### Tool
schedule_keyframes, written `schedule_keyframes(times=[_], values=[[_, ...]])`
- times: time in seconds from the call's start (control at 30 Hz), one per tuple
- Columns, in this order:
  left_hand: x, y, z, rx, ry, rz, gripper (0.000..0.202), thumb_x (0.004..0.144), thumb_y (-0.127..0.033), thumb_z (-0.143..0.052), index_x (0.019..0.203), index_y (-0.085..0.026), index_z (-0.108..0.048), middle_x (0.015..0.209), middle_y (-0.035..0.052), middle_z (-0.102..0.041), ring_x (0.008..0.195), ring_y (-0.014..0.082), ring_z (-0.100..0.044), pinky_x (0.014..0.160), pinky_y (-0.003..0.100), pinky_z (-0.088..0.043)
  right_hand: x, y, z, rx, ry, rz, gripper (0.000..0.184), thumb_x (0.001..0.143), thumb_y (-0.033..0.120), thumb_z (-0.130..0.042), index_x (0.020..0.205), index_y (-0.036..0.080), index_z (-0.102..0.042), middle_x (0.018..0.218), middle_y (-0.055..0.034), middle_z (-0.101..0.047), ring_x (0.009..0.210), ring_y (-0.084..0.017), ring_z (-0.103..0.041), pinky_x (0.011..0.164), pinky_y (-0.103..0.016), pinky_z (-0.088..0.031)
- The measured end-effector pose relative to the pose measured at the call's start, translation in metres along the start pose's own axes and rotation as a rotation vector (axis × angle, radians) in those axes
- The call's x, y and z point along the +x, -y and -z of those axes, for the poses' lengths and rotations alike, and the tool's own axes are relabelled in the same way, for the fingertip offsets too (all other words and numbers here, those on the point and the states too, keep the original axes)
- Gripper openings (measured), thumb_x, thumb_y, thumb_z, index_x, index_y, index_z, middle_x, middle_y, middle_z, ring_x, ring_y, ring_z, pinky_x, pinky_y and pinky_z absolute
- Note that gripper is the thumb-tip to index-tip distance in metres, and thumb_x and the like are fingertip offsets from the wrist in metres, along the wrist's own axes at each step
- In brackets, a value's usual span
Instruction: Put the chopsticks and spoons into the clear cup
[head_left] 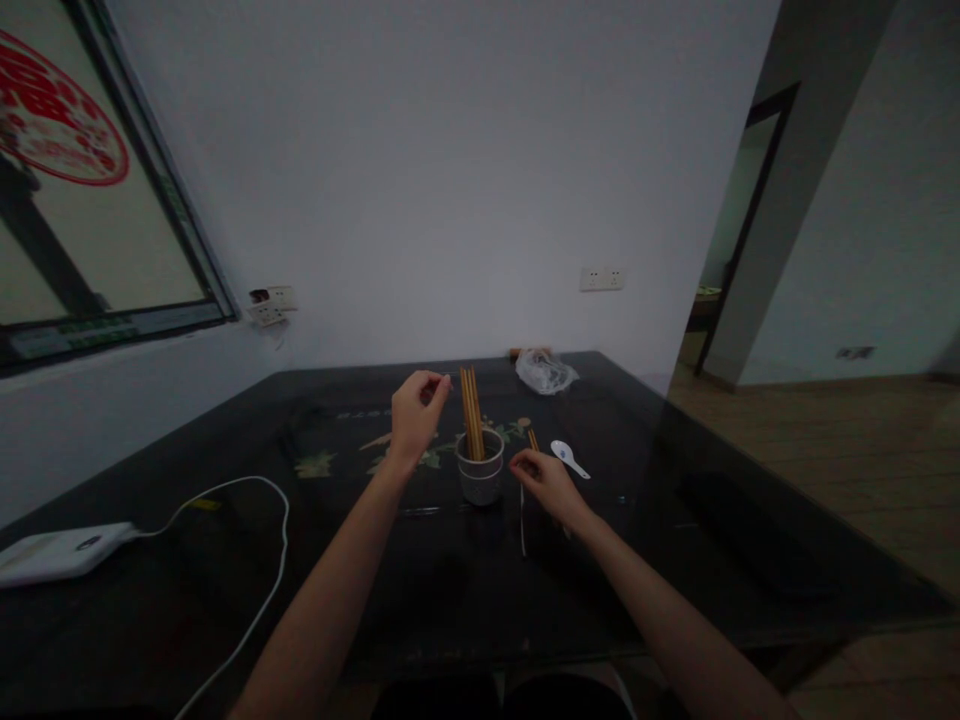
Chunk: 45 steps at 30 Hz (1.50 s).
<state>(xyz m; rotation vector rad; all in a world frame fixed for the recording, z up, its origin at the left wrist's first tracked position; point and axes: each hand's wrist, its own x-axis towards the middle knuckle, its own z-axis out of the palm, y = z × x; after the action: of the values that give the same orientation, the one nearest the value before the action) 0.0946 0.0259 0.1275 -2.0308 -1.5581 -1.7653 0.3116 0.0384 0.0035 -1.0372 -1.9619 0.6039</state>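
A grey cup (480,484) stands upright on the dark table, with several wooden chopsticks (472,415) leaning in it. My left hand (415,418) is raised just left of the chopsticks' upper ends, apart from them. Its fingers are curled into a pinch, and I cannot make out anything in them. To the right of the cup, my right hand (551,482) hangs low with thumb and fingers pressed together; what they hold, if anything, is hidden. Below its fingertips shows a thin white strip (523,525). Chopstick ends (533,440) stick out behind this hand, beside a white spoon (570,458).
A crumpled clear plastic bag (546,371) lies near the wall. At the left, a white power bank (67,552) has a white cable (283,540) curving towards the front edge. A dark flat object (750,535) rests on the table's right side.
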Motion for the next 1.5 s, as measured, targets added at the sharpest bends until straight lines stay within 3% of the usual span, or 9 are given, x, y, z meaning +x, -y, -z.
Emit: schedule_keyframes(times=[0.1,0.17,0.3,0.4,0.53,0.7,0.8,1.13,1.5], values=[[-0.029,-0.027,0.014,0.043,0.079,-0.158,0.032,0.088,-0.039,-0.040,0.072,-0.018,-0.058,0.075,0.0048,-0.062,0.073,0.0154,-0.056,0.070,0.027,-0.043,0.000,0.002,0.000,-0.021,0.005,0.003,0.014,0.082,0.026,-0.052,0.083,0.018,-0.064,0.066,0.0003,-0.058,0.061,-0.013,-0.052,0.057,-0.023,-0.037],[-0.055,-0.033,0.016,0.069,0.219,-0.328,0.034,0.089,-0.036,-0.038,0.068,-0.019,-0.057,0.069,0.0049,-0.062,0.071,0.0159,-0.056,0.070,0.028,-0.042,0.000,0.001,0.000,-0.032,0.014,0.001,0.014,0.082,0.026,-0.052,0.083,0.018,-0.064,0.066,0.0003,-0.059,0.061,-0.013,-0.052,0.058,-0.023,-0.038],[-0.106,-0.019,0.001,0.035,0.460,-0.696,0.033,0.090,-0.025,-0.035,0.068,-0.018,-0.058,0.060,0.0035,-0.061,0.056,0.0127,-0.052,0.057,0.027,-0.037,0.000,-0.001,-0.002,-0.047,0.013,0.006,0.014,0.082,0.025,-0.052,0.083,0.017,-0.064,0.067,0.0000,-0.059,0.062,-0.013,-0.053,0.058,-0.022,-0.038],[-0.131,-0.003,-0.019,0.045,0.653,-0.911,0.035,0.092,-0.028,-0.037,0.066,-0.018,-0.058,0.053,0.0013,-0.058,0.050,0.0107,-0.050,0.051,0.026,-0.031,-0.001,-0.001,-0.002,-0.066,0.031,-0.003,0.015,0.082,0.024,-0.051,0.081,0.017,-0.064,0.066,-0.0002,-0.060,0.060,-0.013,-0.053,0.057,-0.022,-0.037],[-0.145,0.005,-0.037,0.005,0.861,-0.779,0.030,0.092,-0.033,-0.041,0.073,-0.018,-0.060,0.061,0.0009,-0.063,0.056,0.0098,-0.056,0.054,0.024,-0.034,0.000,0.003,0.009,-0.127,-0.004,-0.017,0.016,0.082,0.024,-0.051,0.082,0.017,-0.065,0.069,-0.0015,-0.063,0.062,-0.014,-0.054,0.058,-0.023,-0.037],[-0.147,0.008,-0.042,-0.076,0.948,-0.568,0.034,0.092,-0.034,-0.041,0.068,-0.017,-0.057,0.059,-0.0004,-0.059,0.055,0.0082,-0.054,0.054,0.022,-0.032,0.005,-0.002,0.039,-0.158,-0.232,-0.063,0.020,0.083,0.029,-0.049,0.089,0.017,-0.064,0.077,-0.0037,-0.065,0.065,-0.014,-0.055,0.062,-0.024,-0.040],[-0.145,0.010,-0.042,-0.094,0.968,-0.505,0.035,0.092,-0.034,-0.041,0.066,-0.017,-0.056,0.057,-0.0014,-0.057,0.053,0.0078,-0.051,0.054,0.021,-0.031,0.005,-0.007,0.045,-0.286,-0.263,-0.125,0.021,0.084,0.029,-0.047,0.092,0.018,-0.063,0.078,-0.0038,-0.065,0.067,-0.016,-0.055,0.065,-0.026,-0.039],[-0.140,0.011,-0.040,-0.066,0.950,-0.465,0.031,0.090,-0.032,-0.044,0.068,-0.017,-0.059,0.060,-0.0012,-0.060,0.054,0.0084,-0.053,0.053,0.020,-0.030,-0.006,0.005,0.013,-0.978,0.059,-0.137,0.019,0.088,0.026,-0.047,0.092,0.018,-0.065,0.100,-0.0121,-0.064,0.099,-0.024,-0.052,0.083,-0.035,-0.033],[-0.142,0.017,-0.044,-0.011,0.935,-0.514,0.025,0.088,-0.032,-0.049,0.070,-0.017,-0.061,0.062,-0.0012,-0.064,0.056,0.0092,-0.057,0.052,0.020,-0.031,0.025,0.008,0.022,-1.063,0.107,-0.232,0.024,0.088,0.022,-0.044,0.096,0.014,-0.065,0.101,-0.0159,-0.065,0.098,-0.026,-0.058,0.080,-0.035,-0.039]])
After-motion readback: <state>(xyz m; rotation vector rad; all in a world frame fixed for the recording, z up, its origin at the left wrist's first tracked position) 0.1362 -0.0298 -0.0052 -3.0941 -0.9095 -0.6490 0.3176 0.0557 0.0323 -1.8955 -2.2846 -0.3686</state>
